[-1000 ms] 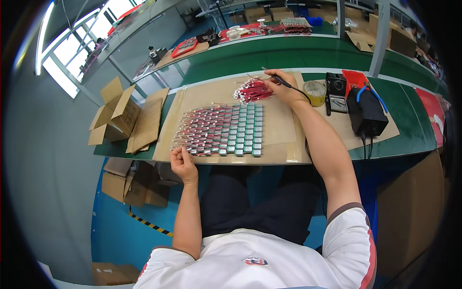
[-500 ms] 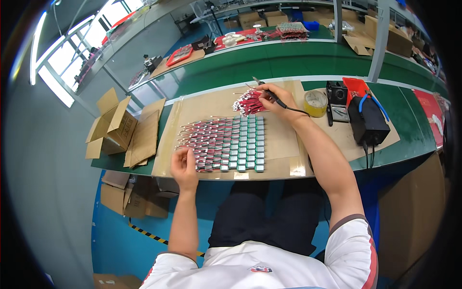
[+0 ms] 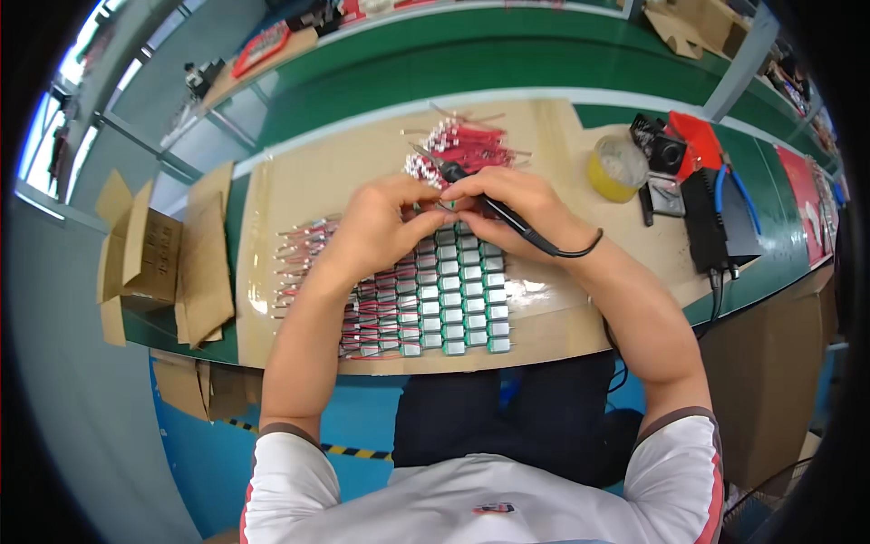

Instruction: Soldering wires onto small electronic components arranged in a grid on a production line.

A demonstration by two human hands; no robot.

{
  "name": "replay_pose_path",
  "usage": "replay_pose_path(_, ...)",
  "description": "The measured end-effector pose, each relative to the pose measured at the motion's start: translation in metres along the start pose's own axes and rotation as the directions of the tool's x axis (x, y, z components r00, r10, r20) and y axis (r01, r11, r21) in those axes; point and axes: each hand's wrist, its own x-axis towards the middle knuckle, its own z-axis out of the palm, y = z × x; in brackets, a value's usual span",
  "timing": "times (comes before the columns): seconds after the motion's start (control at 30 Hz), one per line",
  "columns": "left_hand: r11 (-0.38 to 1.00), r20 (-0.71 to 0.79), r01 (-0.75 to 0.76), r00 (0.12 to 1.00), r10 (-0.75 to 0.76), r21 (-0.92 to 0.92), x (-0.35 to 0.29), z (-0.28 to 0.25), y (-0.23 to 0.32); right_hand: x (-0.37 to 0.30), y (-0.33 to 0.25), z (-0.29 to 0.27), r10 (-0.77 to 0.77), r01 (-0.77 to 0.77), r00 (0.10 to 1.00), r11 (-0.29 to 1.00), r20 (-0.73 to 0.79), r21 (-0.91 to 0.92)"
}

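My right hand [image 3: 512, 207] is closed around a black soldering iron [image 3: 520, 227], its tip pointing away to the upper left. My left hand [image 3: 385, 220] meets it over the far end of the rows, thumb and fingers pinched together. Whatever lies between those fingertips is too small and covered to name. Below the hands lie rows of small silver-and-green battery-like blocks [image 3: 450, 299], many with thin red and dark leads. My left hand and forearm hide part of these rows. Just beyond sits a loose bundle of red wires [image 3: 476, 145] with white connector ends.
Right of the cardboard sheet [image 3: 308, 181] stand a yellow tape roll [image 3: 619, 170], a red tray [image 3: 696, 138], a dark soldering station box [image 3: 711, 218] and blue-handled pliers [image 3: 722, 186]. An opened carton [image 3: 149, 258] and flattened cardboard [image 3: 207, 258] occupy the left end.
My left hand has moved up and right from the near left of the rows. My right hand has come nearer, still holding the soldering iron, and both hands now meet. The view has tilted down.
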Motion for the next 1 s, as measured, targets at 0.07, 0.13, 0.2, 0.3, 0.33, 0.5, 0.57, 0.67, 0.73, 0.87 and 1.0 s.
replay_pose_path(0.07, 0.998, 0.0, -0.052, 0.999, 0.052, 0.038, 0.003, -0.001, 0.004, -0.002, -0.001, -0.006, 0.003, -0.001, 0.999, 0.999, 0.047, -0.033)
replay_pose_path(0.13, 0.996, -0.006, -0.09, 0.996, 0.09, 0.004, 0.003, 0.003, 0.0, -0.002, -0.002, -0.007, 0.015, -0.013, 0.999, 0.999, 0.046, -0.047)
replay_pose_path(0.2, 0.999, 0.042, -0.03, 0.999, 0.031, -0.028, -0.001, 0.006, 0.0, -0.003, -0.002, -0.004, 0.031, -0.03, 0.999, 0.999, 0.035, -0.035)
replay_pose_path(0.3, 0.994, 0.034, -0.105, 0.994, 0.107, -0.034, -0.008, 0.005, -0.003, 0.001, -0.003, -0.001, 0.034, -0.033, 0.999, 0.999, 0.031, -0.032)
replay_pose_path(0.33, 0.994, 0.029, -0.108, 0.994, 0.109, -0.032, -0.009, 0.005, -0.003, -0.001, -0.002, 0.0, 0.036, -0.035, 0.999, 0.999, 0.034, -0.032)
replay_pose_path(0.5, 0.996, -0.013, -0.001, 1.0, 0.0, -0.086, -0.014, 0.001, -0.005, -0.006, -0.002, -0.003, 0.164, -0.164, 0.986, 0.986, -0.013, 0.011)
replay_pose_path(0.57, 0.984, -0.057, 0.047, 0.997, -0.058, -0.174, -0.016, -0.001, -0.003, -0.006, -0.001, -0.002, 0.162, -0.161, 0.987, 0.986, -0.021, 0.029)
replay_pose_path(0.67, 0.988, -0.075, 0.049, 0.995, -0.06, -0.146, -0.015, -0.002, -0.002, -0.006, 0.0, -0.001, 0.204, -0.194, 0.978, 0.968, -0.051, 0.157)
replay_pose_path(0.73, 0.997, -0.078, 0.007, 0.997, -0.013, -0.075, -0.015, 0.001, -0.004, -0.01, 0.001, 0.001, 0.242, -0.229, 0.968, 0.96, -0.061, 0.162)
replay_pose_path(0.87, 0.998, -0.083, -0.003, 0.997, -0.002, -0.059, -0.015, -0.001, -0.001, -0.007, -0.004, 0.0, 0.248, -0.231, 0.966, 0.956, -0.079, 0.179)
replay_pose_path(1.0, 0.995, -0.091, 0.001, 0.996, -0.01, -0.097, -0.016, -0.002, -0.006, -0.005, -0.004, -0.001, 0.266, -0.245, 0.959, 0.951, -0.1, 0.187)
